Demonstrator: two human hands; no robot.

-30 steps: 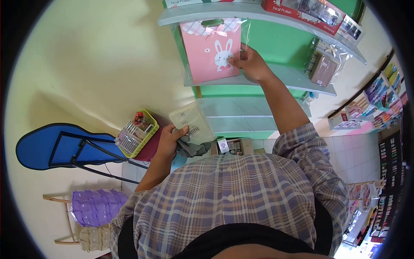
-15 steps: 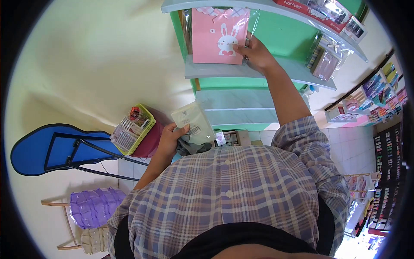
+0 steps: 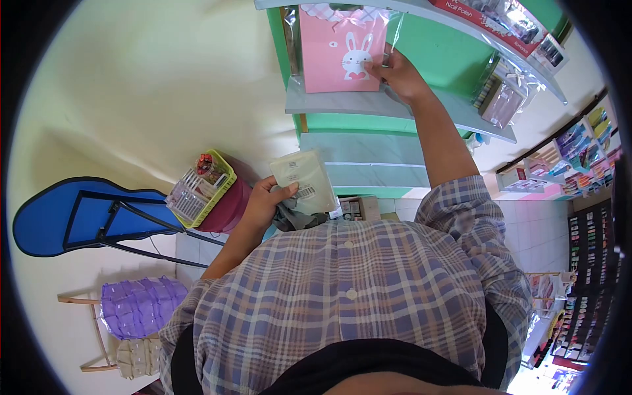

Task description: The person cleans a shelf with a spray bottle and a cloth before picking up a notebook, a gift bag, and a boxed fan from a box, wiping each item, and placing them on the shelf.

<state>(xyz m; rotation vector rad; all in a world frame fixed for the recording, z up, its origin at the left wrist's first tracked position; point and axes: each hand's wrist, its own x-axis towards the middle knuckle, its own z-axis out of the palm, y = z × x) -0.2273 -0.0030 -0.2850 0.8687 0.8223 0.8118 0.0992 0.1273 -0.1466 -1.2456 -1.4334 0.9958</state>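
My right hand (image 3: 403, 76) is closed on the lower right edge of a pink bunny-print package (image 3: 322, 56), thumb in front. The package has a bow and checked trim at the top, with clear plastic around it. It stands upright at the left end of a grey shelf (image 3: 329, 102). Lower down, my left hand (image 3: 266, 201) grips a flat cream packet (image 3: 306, 178) with a printed barcode. A crumpled grey cloth (image 3: 299, 217) hangs from the same hand, below the packet.
Above the shelf is a nail polish box (image 3: 490, 20). Wrapped boxes (image 3: 503, 102) stand at the shelf's right end. A yellow basket (image 3: 220, 197) of small goods sits on a maroon bin (image 3: 230, 207), near a blue folding board (image 3: 46, 214). Purple bags (image 3: 141, 306) hang lower left.
The view has shifted slightly. My left hand has come a little to the right with the packet and cloth. My right hand keeps its hold on the pink package.
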